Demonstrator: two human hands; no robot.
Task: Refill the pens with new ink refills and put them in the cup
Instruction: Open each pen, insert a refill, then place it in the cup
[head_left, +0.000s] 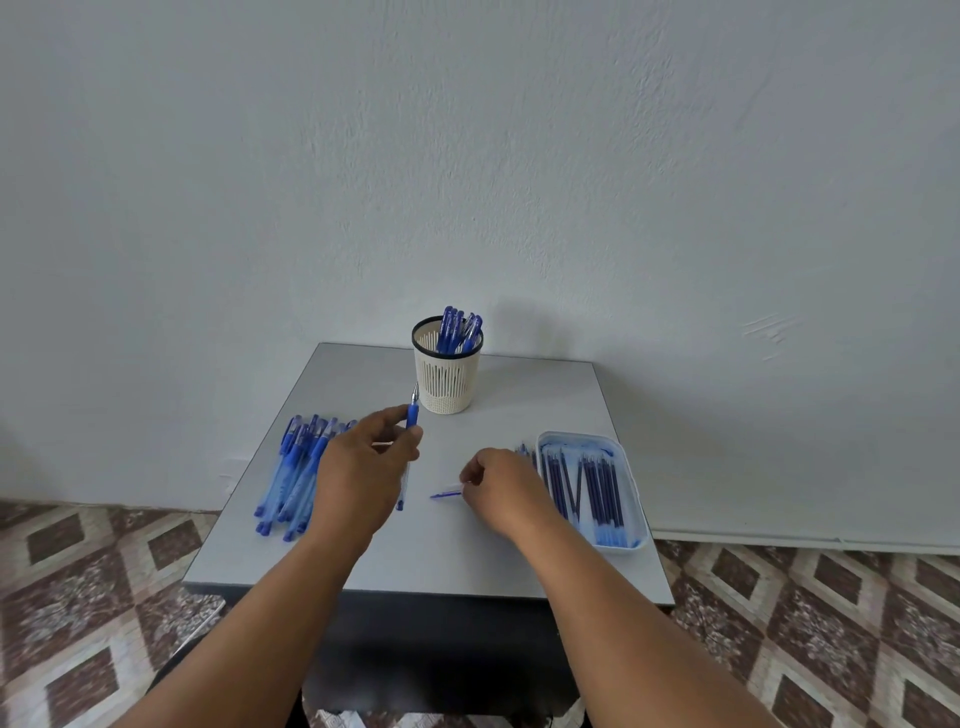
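The left hand (363, 462) grips a blue pen (412, 415) between thumb and fingers, the tip end rising past the fingertips toward the cup (445, 374) just beyond it. Most of the barrel is hidden behind the palm; a pale lower part shows again below the hand, and whether this is one pen or two parts I cannot tell. The right hand (501, 491) is curled, pinching one end of a thin blue refill (445, 493) that lies on the desk (415, 566) and points toward the left hand; its pinched end is covered by the fingers.

Left of the left hand lies a pile of blue pens (293, 475), partly hidden by that hand and wrist, so their number cannot be counted. Just right of the right hand sits a white tray (631, 483) holding dark blue refills (597, 483) side by side; the nearest ones are cut off by the hand. A few more refill tips (524, 451) show between the tray's edge and the knuckles. Beyond both hands, the cup is a cream mesh holder with a dark rim, with several blue capped pens (457, 330) standing in it, leaning right.

Any print on the pens is too small and blurred to read; no label is legible.
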